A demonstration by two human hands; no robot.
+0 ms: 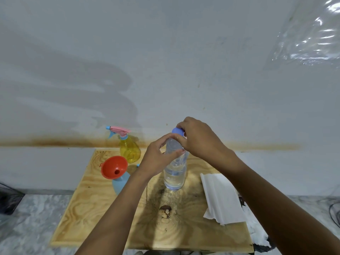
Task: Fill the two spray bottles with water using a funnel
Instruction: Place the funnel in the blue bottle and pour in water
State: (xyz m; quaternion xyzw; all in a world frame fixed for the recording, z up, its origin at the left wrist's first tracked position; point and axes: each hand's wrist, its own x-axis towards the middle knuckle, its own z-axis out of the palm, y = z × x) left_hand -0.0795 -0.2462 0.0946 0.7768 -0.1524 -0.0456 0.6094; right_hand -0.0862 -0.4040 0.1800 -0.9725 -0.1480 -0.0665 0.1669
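A clear water bottle (174,173) stands upright in the middle of the wooden board (88,218), partly filled. My left hand (158,159) grips its upper body. My right hand (198,138) is closed over its blue cap (177,131). To the left, an orange funnel (114,167) sits in the neck of a light blue spray bottle (119,183), whose spray head is off. Behind it a yellow spray bottle (129,150) stands upright with its pink and blue trigger head (117,131) on.
A folded white cloth or paper (220,197) lies on the board's right side. A dark knot hole (165,211) marks the board's middle. A white wall rises right behind the board. A dark object (8,197) sits on the floor at left.
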